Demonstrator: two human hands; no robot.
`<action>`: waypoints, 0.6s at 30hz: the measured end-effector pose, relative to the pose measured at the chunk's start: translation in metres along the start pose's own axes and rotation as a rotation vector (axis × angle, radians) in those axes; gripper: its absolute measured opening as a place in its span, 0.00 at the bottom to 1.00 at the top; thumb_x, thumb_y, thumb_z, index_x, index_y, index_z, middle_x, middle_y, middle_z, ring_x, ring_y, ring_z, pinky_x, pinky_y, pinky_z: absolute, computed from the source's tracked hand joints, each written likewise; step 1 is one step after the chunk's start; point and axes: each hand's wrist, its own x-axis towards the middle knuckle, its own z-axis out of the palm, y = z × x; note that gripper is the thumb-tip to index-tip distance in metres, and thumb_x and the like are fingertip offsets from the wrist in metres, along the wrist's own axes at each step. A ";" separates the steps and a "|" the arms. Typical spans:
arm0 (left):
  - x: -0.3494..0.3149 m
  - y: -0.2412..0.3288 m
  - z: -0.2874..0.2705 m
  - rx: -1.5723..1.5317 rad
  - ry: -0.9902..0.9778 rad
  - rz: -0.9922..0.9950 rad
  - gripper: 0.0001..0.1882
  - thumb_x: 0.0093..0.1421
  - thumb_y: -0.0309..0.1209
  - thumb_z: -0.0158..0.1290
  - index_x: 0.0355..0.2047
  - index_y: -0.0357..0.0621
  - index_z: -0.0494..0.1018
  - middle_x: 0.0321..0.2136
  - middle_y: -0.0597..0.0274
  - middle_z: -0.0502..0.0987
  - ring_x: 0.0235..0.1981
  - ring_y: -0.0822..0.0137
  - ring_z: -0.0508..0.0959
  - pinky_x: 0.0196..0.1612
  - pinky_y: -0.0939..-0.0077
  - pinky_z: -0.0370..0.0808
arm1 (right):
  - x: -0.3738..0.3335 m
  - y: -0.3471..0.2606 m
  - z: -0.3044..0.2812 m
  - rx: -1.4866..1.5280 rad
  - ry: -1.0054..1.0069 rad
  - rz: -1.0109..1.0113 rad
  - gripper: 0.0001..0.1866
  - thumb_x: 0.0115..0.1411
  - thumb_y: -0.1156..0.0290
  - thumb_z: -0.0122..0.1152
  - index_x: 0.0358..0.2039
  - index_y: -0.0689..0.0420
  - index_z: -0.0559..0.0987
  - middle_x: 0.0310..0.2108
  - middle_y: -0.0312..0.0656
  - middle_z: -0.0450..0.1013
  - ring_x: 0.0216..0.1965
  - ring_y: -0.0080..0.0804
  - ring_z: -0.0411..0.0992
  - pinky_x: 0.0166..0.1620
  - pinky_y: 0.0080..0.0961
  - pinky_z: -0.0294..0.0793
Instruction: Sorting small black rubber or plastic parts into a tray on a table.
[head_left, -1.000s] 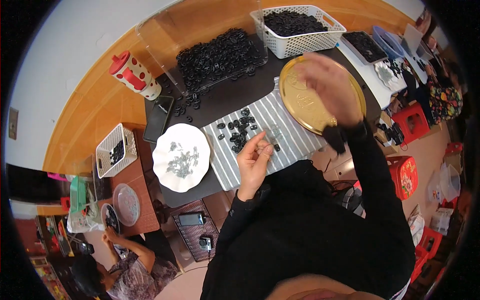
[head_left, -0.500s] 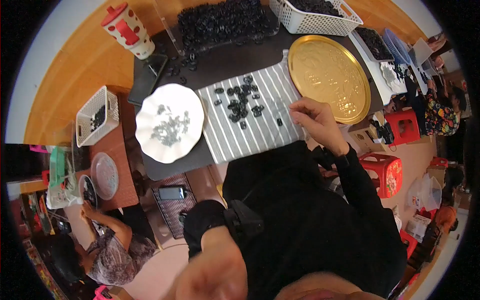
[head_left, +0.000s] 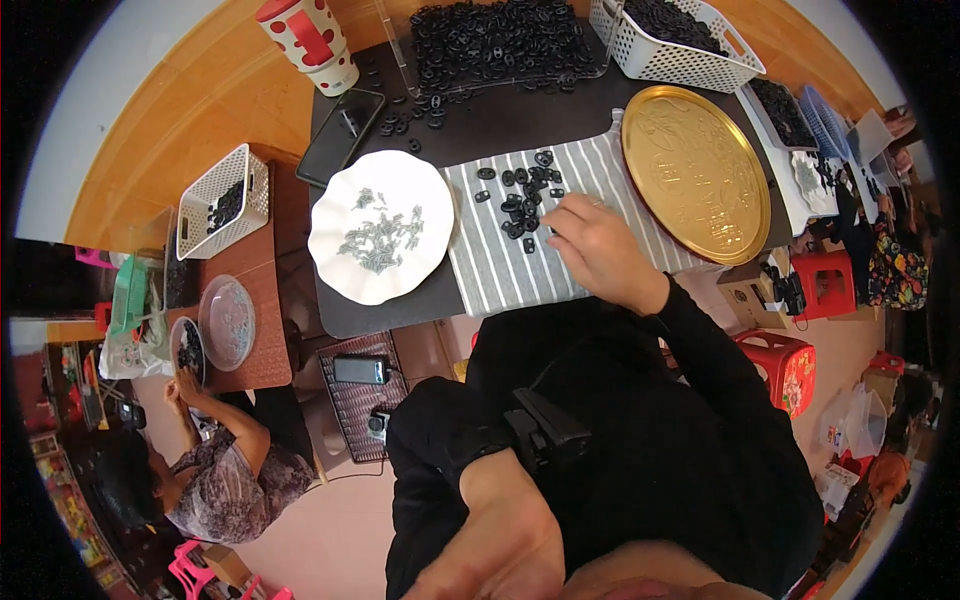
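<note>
A loose cluster of small black oval parts with holes [head_left: 515, 205] lies on a grey-and-white striped cloth [head_left: 500, 280]. My right hand [head_left: 600, 250] is over the cloth at the cluster's right edge. Its thumb and forefinger curl close together around a small black part, mostly covered by the fingertips. My left hand [head_left: 510, 550] is raised near the lower edge, away from the table; its fingers are cut off or hidden, so what it holds does not show. Left of the cloth, a white scalloped plate [head_left: 330, 265] bears many small greyish clear pieces.
A gold embossed tray [head_left: 700, 180] lies right of the cloth. Behind stand a clear bin of black parts [head_left: 500, 50], a white basket [head_left: 690, 72], a phone [head_left: 342, 135] and a spotted tumbler [head_left: 315, 50]. Another person [head_left: 240, 480] works at a side table on the left.
My right hand has moved left across the cloth to the cluster of black parts. The view has shifted, so the table things sit further right. My left hand stays raised.
</note>
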 end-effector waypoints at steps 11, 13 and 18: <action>-0.016 0.010 -0.029 -0.104 -0.263 -0.117 0.09 0.58 0.22 0.53 0.37 0.41 0.64 0.32 0.65 0.62 0.37 0.71 0.65 0.36 0.77 0.66 | 0.000 -0.001 -0.002 -0.037 -0.167 -0.130 0.08 0.50 0.81 0.57 0.32 0.62 0.79 0.35 0.46 0.70 0.39 0.45 0.69 0.41 0.35 0.70; -0.018 0.011 -0.024 0.110 -0.239 -0.055 0.12 0.58 0.20 0.52 0.43 0.40 0.68 0.39 0.61 0.68 0.44 0.66 0.69 0.41 0.75 0.69 | -0.006 -0.001 -0.005 0.003 -0.117 -0.086 0.08 0.49 0.81 0.58 0.32 0.62 0.79 0.35 0.46 0.70 0.39 0.45 0.69 0.41 0.35 0.70; 0.012 0.012 0.014 -0.091 0.105 -0.358 0.24 0.63 0.21 0.47 0.60 0.39 0.64 0.64 0.56 0.61 0.64 0.58 0.62 0.58 0.62 0.65 | -0.005 -0.011 -0.003 0.008 -0.015 -0.055 0.07 0.50 0.80 0.59 0.32 0.63 0.77 0.32 0.45 0.68 0.37 0.45 0.68 0.39 0.37 0.69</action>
